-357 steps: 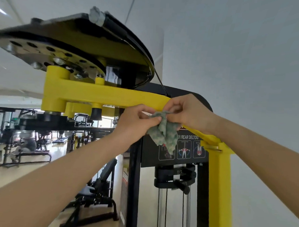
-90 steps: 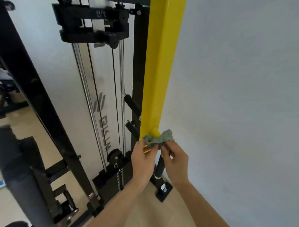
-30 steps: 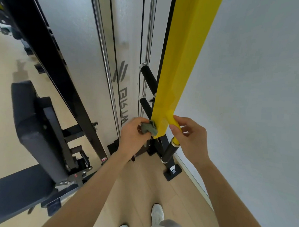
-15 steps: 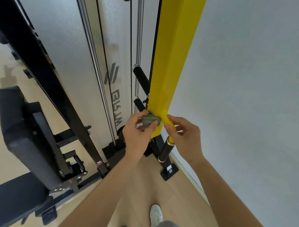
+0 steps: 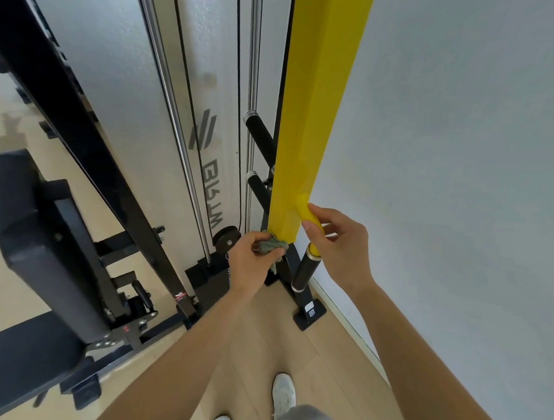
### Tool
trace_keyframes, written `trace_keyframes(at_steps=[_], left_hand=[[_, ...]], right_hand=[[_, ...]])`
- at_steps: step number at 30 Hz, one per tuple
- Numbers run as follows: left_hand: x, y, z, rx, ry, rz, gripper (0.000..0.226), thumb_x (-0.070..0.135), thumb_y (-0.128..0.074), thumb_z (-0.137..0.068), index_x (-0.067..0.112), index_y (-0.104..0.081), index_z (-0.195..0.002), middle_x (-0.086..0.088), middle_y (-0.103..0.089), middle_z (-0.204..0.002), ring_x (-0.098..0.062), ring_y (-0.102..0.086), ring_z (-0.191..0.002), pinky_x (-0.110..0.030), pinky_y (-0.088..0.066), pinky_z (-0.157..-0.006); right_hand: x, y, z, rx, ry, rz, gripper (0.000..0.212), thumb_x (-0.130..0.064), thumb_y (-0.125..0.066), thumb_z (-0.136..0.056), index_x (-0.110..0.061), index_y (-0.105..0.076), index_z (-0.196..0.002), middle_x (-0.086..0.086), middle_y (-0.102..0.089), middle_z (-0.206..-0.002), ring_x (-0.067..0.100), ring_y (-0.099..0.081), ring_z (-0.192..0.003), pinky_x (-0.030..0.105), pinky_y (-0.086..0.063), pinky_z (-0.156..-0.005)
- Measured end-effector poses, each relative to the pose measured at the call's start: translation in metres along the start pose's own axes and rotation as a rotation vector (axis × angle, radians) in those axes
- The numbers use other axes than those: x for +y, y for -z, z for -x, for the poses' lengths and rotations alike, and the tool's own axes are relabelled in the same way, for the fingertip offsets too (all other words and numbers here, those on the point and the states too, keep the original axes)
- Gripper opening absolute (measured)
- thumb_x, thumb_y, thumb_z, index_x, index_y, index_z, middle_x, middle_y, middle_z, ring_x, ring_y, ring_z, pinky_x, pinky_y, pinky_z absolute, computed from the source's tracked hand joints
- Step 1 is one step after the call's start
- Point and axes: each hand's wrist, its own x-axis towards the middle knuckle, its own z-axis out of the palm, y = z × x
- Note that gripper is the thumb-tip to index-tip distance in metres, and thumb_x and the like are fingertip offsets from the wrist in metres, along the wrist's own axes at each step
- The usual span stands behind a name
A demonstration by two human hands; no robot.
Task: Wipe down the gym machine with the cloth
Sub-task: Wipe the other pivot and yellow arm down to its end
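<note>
I judge the wiping well advanced but not finished: my left hand (image 5: 251, 266) grasps the crumpled grey-green cloth (image 5: 269, 245) against the bottom left corner of the tall yellow square metal post (image 5: 311, 116), my right hand (image 5: 341, 244) pinches its round yellow peg (image 5: 308, 215), and the black foot plate (image 5: 309, 313) is probably left to do.

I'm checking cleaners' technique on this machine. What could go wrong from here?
The cloth is wadded small in the left hand, so it may skip parts of the yellow post. Its hanging tail sits near the pulley and could snag. The right hand pinches the yellow bar, possibly leaving that spot unwiped.
</note>
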Motion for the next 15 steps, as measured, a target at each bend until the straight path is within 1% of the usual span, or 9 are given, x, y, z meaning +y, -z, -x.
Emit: trace_keyframes(at_steps=[2, 5, 8, 11, 13, 15], left_hand=[[0.002, 0.015, -0.006, -0.005, 0.063, 0.089, 0.036, 0.016, -0.086, -0.078, 0.02, -0.072, -0.111, 0.008, -0.073, -0.101, -0.005, -0.07, -0.094, -0.033, -0.061, -0.087], [0.018, 0.039, -0.019, 0.035, 0.082, 0.176, 0.04, 0.011, -0.08, -0.084, 0.025, -0.069, -0.12, 0.011, -0.07, -0.112, -0.002, -0.068, -0.103, -0.027, -0.056, -0.094], [0.041, 0.047, -0.033, -0.046, 0.041, 0.267, 0.045, 0.001, -0.072, -0.088, 0.024, -0.065, -0.127, 0.009, -0.068, -0.121, -0.004, -0.066, -0.112, -0.023, -0.055, -0.095], [0.059, 0.045, -0.041, -0.146, 0.008, 0.377, 0.049, -0.01, -0.063, -0.091, 0.024, -0.064, -0.127, 0.005, -0.067, -0.126, -0.007, -0.065, -0.117, -0.028, -0.054, -0.098], [0.068, 0.044, -0.044, -0.214, -0.018, 0.413, 0.049, -0.013, -0.058, -0.093, 0.022, -0.063, -0.127, 0.005, -0.068, -0.124, -0.006, -0.065, -0.113, -0.026, -0.056, -0.093], [0.071, 0.044, -0.047, -0.28, -0.034, 0.385, 0.046, -0.009, -0.056, -0.096, 0.021, -0.061, -0.13, 0.002, -0.067, -0.123, -0.007, -0.067, -0.109, -0.024, -0.057, -0.087]], right_hand=[[0.0, 0.0, 0.001, 0.003, -0.004, -0.003, 0.027, -0.027, -0.072, -0.092, -0.024, -0.073, -0.119, -0.008, -0.073, -0.109, 0.008, -0.063, -0.084, 0.012, -0.051, -0.071], [0.0, -0.001, 0.004, 0.014, -0.012, -0.012, 0.026, -0.027, -0.072, -0.092, -0.024, -0.074, -0.118, -0.01, -0.073, -0.107, 0.005, -0.062, -0.084, 0.011, -0.05, -0.07], [0.0, -0.002, 0.006, 0.018, -0.016, -0.017, 0.026, -0.026, -0.072, -0.091, -0.025, -0.074, -0.117, -0.011, -0.073, -0.106, 0.004, -0.062, -0.084, 0.011, -0.051, -0.07], [0.0, -0.001, 0.007, 0.018, -0.014, -0.005, 0.027, -0.026, -0.073, -0.091, -0.024, -0.074, -0.118, -0.01, -0.073, -0.107, 0.007, -0.063, -0.083, 0.012, -0.052, -0.07], [-0.001, 0.0, 0.009, 0.017, -0.023, -0.012, 0.027, -0.026, -0.073, -0.091, -0.023, -0.074, -0.118, -0.01, -0.073, -0.107, 0.009, -0.064, -0.083, 0.013, -0.052, -0.07], [-0.001, 0.001, 0.01, 0.017, -0.03, -0.016, 0.028, -0.026, -0.073, -0.091, -0.025, -0.074, -0.118, -0.011, -0.073, -0.107, 0.009, -0.064, -0.083, 0.014, -0.053, -0.07]])
